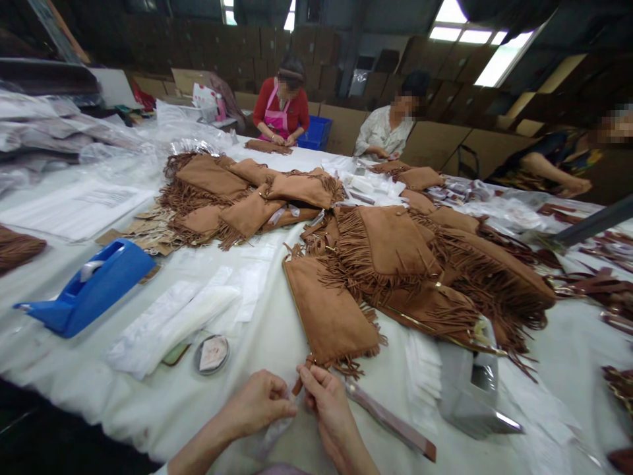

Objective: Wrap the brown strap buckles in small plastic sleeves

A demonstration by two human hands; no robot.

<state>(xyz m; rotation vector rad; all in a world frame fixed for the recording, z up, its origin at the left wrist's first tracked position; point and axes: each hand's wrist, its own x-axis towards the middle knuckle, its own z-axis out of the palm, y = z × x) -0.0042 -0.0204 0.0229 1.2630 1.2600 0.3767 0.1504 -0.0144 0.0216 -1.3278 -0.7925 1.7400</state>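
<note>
A brown fringed pouch point(329, 307) lies flat on the white-covered table, its near corner toward me. At that corner, my right hand point(326, 396) pinches a short brown leather tab point(297, 384) between thumb and fingers. Just left of it, my left hand point(264, 402) is closed on a thin, see-through plastic piece point(274, 434) that hangs below the fingers. The fingertips of both hands are close together. Beside my right hand lies a long strap in a pale wrapper point(388, 419) with a brown end.
A blue tape dispenser point(99, 284) stands left, a grey one point(467, 389) right. White plastic sleeves point(182, 316) and a round tin point(211, 355) lie near my left hand. Fringed brown bags point(390, 244) are heaped ahead. Co-workers point(281, 109) work across the table.
</note>
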